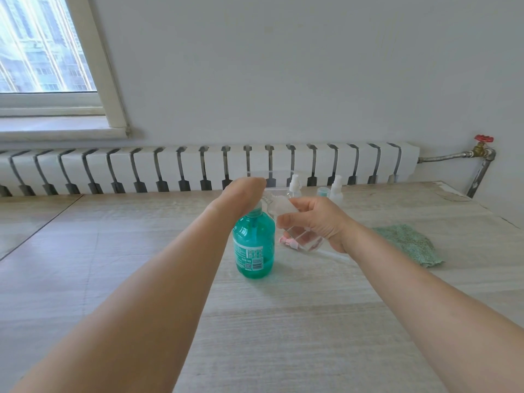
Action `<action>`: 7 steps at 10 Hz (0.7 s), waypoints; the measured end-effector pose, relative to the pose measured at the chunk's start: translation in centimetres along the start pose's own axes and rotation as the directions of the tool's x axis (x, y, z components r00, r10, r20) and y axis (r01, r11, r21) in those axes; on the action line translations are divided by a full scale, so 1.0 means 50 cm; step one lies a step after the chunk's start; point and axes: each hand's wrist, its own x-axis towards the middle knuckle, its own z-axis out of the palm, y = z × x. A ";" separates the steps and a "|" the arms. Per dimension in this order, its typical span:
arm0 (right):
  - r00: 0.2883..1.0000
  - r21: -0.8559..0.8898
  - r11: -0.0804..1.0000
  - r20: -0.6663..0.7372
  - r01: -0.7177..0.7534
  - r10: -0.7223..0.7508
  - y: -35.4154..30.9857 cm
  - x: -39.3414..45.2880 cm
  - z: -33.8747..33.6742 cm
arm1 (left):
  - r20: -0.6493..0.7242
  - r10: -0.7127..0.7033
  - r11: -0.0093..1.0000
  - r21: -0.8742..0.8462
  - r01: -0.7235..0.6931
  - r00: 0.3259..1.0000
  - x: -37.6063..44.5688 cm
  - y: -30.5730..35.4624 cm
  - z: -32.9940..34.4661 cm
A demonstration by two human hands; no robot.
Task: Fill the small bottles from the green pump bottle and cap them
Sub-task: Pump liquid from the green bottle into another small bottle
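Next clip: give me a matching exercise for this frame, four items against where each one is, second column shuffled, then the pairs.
Items:
1. left hand
2. right hand
3. green cloth
4. red valve

Places:
A. on the pipe at the far right wall
B. on top of the green pump bottle
C. flat on the table, right of the hands
D. wrapped around a small clear bottle

Pairs: 1-B, 2-D, 3-C, 4-A
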 end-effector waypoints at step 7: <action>1.000 0.019 1.000 -0.024 0.015 -0.015 -0.009 -0.007 0.001 | 0.039 0.057 0.997 -0.049 -0.055 0.998 -0.016 0.014 -0.025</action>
